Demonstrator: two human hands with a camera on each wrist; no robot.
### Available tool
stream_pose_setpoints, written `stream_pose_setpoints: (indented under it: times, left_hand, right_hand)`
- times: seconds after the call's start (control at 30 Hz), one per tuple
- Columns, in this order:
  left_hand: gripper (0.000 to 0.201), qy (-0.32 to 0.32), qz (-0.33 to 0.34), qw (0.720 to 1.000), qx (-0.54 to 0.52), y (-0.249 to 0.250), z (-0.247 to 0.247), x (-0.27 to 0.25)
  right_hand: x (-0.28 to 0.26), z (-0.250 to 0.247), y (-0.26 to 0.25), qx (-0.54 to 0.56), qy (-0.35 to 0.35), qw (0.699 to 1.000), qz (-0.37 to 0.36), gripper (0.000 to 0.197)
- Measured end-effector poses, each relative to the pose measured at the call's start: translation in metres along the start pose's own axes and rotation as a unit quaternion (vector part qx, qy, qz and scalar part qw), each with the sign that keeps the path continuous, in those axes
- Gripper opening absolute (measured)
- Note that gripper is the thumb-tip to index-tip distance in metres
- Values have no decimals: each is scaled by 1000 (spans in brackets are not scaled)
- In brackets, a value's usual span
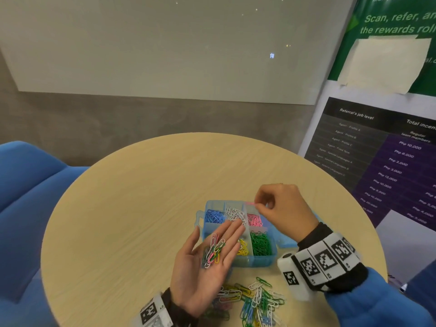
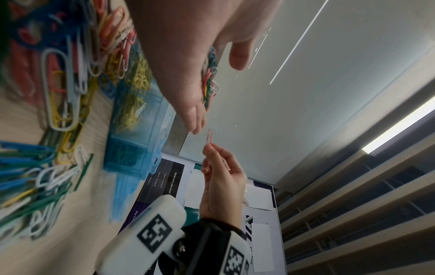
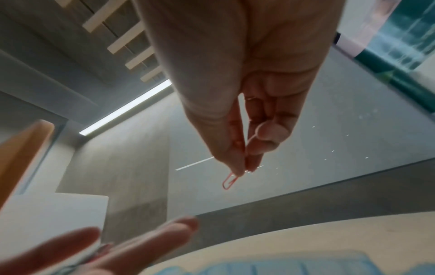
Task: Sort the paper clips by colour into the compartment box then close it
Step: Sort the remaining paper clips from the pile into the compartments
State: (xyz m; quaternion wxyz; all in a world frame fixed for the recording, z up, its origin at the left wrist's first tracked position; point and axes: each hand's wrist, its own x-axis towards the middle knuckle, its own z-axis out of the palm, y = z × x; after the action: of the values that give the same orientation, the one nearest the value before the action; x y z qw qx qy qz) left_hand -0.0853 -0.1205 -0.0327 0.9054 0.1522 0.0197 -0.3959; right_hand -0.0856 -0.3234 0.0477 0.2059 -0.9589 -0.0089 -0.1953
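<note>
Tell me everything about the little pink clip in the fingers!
The single pink paper clip is a thin loop of bent wire that looks coated in pink. The right hand pinches one end between thumb and fingertip, so most of it sticks out free. It hangs above the pink compartment of the translucent blue plastic compartment box, touching nothing else.

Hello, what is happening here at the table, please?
A person is sorting paper clips by colour. The right hand pinches one pink clip above the open compartment box. The left hand lies palm up, carrying a small mixed bunch. A loose pile still waits on the round table.
</note>
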Motion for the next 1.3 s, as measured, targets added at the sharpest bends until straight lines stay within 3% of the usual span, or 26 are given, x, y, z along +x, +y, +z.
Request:
stream_pose_setpoints:
  times: [0.13,0.3,0.43,0.77,0.97,1.17,1.3]
  left_hand:
    - [80,-5,-5,1000,13,0,-4,1]
    - [84,-18,-8,1000,19,0,-5,3]
    - [85,-2,-1,1000,7,-3,-5,3]
    - [80,-31,-13,999,31,-3,-3,1]
    - [78,0,-11,1000,8,-2,-6,3]
    - [78,8,-6,1000,-18,0,-5,3]
    - [78,-6,-2,1000,-18,0,-5,2]
  right_hand:
    - [4,2,11,-32,-56,997,48,2]
    - [-4,10,-16,83,-150,982,-84,12]
    - [-7,25,-24,80,-199,968,-133,14]
    - [-10,26,-25,66,-211,964,-146,5]
    - [-12,19,-20,38,-221,963,-151,2]
    - [-6,6,-13,18,-164,980,-115,9]
    - [2,3,0,-25,-97,994,-42,11]
